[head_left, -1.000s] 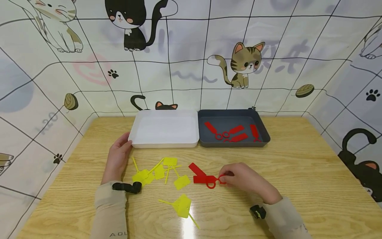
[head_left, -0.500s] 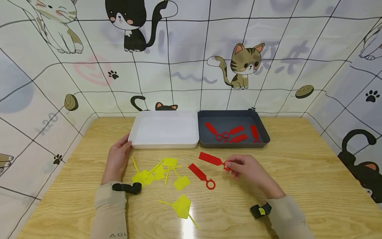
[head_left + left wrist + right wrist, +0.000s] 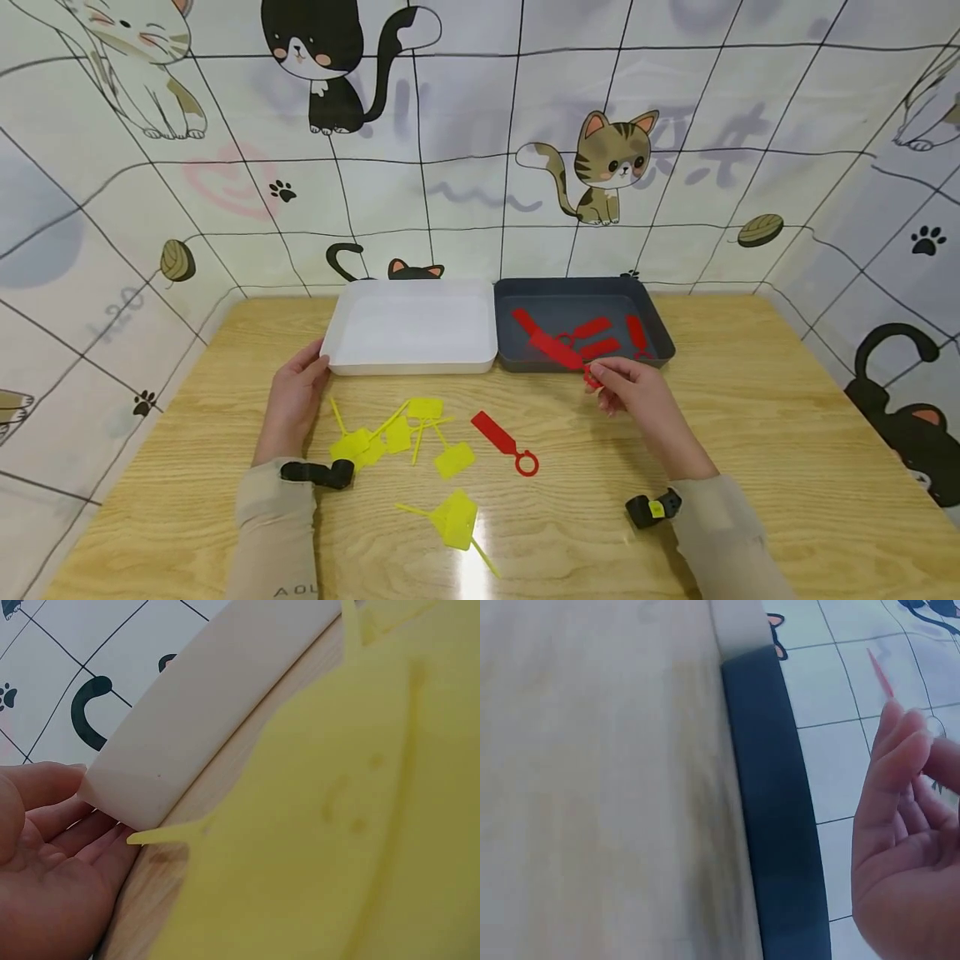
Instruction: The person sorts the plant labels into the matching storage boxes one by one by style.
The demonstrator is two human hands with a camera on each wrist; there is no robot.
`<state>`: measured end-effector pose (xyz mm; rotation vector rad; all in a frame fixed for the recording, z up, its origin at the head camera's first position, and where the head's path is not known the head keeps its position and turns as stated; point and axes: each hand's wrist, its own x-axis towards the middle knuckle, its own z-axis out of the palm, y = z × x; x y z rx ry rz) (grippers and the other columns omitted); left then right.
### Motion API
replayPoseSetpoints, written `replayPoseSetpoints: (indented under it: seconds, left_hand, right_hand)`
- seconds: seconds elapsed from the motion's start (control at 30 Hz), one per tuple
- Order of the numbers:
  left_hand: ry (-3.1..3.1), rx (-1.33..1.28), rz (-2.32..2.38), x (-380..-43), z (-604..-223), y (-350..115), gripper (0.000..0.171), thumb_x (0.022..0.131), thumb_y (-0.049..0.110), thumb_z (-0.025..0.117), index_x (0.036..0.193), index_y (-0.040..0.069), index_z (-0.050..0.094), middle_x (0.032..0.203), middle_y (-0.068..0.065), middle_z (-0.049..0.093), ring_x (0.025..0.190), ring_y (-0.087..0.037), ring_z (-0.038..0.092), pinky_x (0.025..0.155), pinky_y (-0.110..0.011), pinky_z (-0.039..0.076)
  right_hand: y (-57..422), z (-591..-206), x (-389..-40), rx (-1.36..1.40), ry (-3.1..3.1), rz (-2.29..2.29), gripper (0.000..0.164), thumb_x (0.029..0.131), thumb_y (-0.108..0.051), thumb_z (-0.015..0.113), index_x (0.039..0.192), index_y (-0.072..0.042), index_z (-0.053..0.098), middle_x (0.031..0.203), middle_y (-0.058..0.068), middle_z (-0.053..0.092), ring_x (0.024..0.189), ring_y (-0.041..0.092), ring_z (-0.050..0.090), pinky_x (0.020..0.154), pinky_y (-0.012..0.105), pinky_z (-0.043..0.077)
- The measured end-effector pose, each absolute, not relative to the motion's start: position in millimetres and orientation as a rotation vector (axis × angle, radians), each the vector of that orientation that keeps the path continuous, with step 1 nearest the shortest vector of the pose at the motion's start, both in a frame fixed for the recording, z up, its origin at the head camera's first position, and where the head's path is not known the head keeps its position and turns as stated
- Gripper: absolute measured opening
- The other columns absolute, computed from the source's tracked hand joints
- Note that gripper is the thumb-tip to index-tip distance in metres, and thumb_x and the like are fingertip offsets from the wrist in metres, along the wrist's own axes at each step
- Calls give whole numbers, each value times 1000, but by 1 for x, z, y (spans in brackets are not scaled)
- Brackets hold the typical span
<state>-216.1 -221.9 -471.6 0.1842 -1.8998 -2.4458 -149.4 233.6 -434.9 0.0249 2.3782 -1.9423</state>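
One red tag (image 3: 553,351) | pinched aloft by right fingers (image 3: 904,760) | near dark tray (image 3: 585,287)

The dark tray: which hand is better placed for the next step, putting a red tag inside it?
Probably the right hand: it pinches a red tag, which overlaps the near edge of the dark tray in the head view. The left hand holds the white tray, farther off.

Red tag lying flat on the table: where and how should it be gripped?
Probably pinch its ring from above and the right. The tag lies flat with its ring end towards the person and the right, over bare table; yellow tags sit to its left, and the open loop offers edges to catch.
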Motion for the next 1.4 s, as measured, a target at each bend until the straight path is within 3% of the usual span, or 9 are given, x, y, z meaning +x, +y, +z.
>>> replayPoseSetpoints:
  seconds: [0.27,0.7,0.9,1.2,1.4]
  left_hand:
    - [-1895,193,-2447,-215,-472,-224,46,93,6,45,137,-1,31,143,-13,26,128,-19,29,102,-27,26]
    - [-1904,172,-2439,-216,-472,-221,46,93,7,44,136,-2,31,143,-14,26,128,-19,30,101,-27,28]
    - [-1906,181,-2447,-215,-473,-223,46,93,7,45,137,-2,31,143,-13,25,128,-18,28,101,-26,28]
    - [-1915,193,-2440,-214,-477,-223,47,93,8,45,137,0,30,143,-12,25,128,-18,29,101,-25,29]
    - [-1924,181,-2426,-215,-476,-223,48,93,9,46,137,0,31,143,-12,26,128,-17,29,100,-24,29]
  right_hand:
    - [226,-430,-169,104,2300,-2194,42,88,-29,55,119,0,54,91,11,65,61,12,56,56,21,50]
    - [212,-440,-199,267,2174,-2466,36,87,-21,58,117,-1,56,102,17,63,61,13,59,56,21,51]
    - [212,-441,-206,259,2056,-2550,39,88,-18,56,122,-1,52,107,13,62,73,17,63,66,23,52]
    - [216,-443,-207,181,1803,-2587,45,92,-10,50,133,4,37,124,25,47,98,28,58,79,30,47]
    - [217,-445,-209,162,1825,-2595,46,91,-10,51,133,3,37,119,21,54,98,26,58,78,29,48]
